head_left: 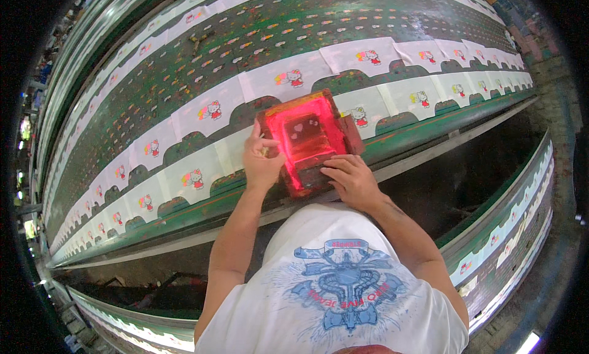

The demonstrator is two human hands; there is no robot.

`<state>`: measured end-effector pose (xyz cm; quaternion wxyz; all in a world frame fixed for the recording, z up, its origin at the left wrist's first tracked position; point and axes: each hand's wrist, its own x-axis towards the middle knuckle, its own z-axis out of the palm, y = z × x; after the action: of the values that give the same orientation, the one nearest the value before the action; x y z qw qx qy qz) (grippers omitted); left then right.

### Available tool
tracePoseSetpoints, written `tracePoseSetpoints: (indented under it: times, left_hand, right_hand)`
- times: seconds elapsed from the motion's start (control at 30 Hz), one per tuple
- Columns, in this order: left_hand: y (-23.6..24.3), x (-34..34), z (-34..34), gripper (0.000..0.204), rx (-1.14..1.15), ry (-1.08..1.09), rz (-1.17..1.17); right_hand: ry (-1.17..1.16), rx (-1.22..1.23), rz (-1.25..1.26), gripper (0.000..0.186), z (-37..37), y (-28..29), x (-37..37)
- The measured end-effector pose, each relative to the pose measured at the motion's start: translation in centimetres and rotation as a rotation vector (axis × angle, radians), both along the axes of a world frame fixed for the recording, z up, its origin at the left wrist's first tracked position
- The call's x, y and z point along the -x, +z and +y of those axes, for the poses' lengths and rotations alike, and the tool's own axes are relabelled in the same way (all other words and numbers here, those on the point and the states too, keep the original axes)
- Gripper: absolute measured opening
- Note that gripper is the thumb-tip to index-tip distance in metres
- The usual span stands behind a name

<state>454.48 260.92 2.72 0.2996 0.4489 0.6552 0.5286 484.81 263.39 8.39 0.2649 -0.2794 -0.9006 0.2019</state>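
A screen-printing frame (285, 127) coated in bright red ink, with small pale heart shapes in its dark centre, lies over the near row of white fabric pieces on the green table. My left hand (262, 157) grips its left side. My right hand (350, 179) has curled fingers on a dark bar at the frame's lower right; whether that bar is separate from the frame, I cannot tell. White pieces (221, 151) printed with a cartoon white cat stretch along both sides of the frame.
The long green table (233, 53) carries more rows of printed pieces and small scattered paint marks. A rail (429, 148) runs along its near edge. Behind me, on both sides, another table (509, 231) holds similar pieces. A walkway (552, 96) lies at the far right.
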Motion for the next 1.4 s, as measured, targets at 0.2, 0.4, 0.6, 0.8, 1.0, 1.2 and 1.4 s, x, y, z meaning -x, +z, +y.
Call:
tracePoseSetpoints:
  times: [0.2, 0.4, 0.6, 0.8, 1.0, 1.2, 1.4]
  left_hand:
    - [-1.3, -9.0, 5.5, 0.020, -0.008, -0.011, -0.217]
    - [-1.5, -12.7, 8.0, 0.043, 0.057, 0.031, -0.201]
    - [-1.8, -12.3, 8.5, 0.039, 0.151, 0.004, -0.306]
    - [-3.2, -11.7, 7.9, 0.026, 0.109, 0.003, -0.340]
    - [-2.1, -12.7, 8.1, 0.025, 0.087, -0.009, -0.439]
    - [-1.4, -13.0, 8.1, 0.028, 0.113, 0.003, -0.342]
    - [-0.4, -13.4, 8.3, 0.028, 0.108, -0.002, -0.207]
  right_hand:
    - [-0.044, -0.024, 0.036, 0.047, 4.2, -0.8, -9.2]
    - [0.033, -0.003, 0.069, 0.049, 7.2, -1.4, -14.0]
    - [0.130, -0.001, 0.064, 0.049, 8.6, -0.3, -14.6]
    - [0.187, -0.089, -0.034, 0.051, 9.5, 1.6, -12.7]
    - [0.269, -0.033, -0.388, 0.050, 11.6, 2.5, -11.2]
    - [0.283, 0.053, -0.403, 0.046, 17.9, 3.8, -8.5]
    - [0.189, 0.007, -0.320, 0.053, 22.2, 1.8, -5.5]
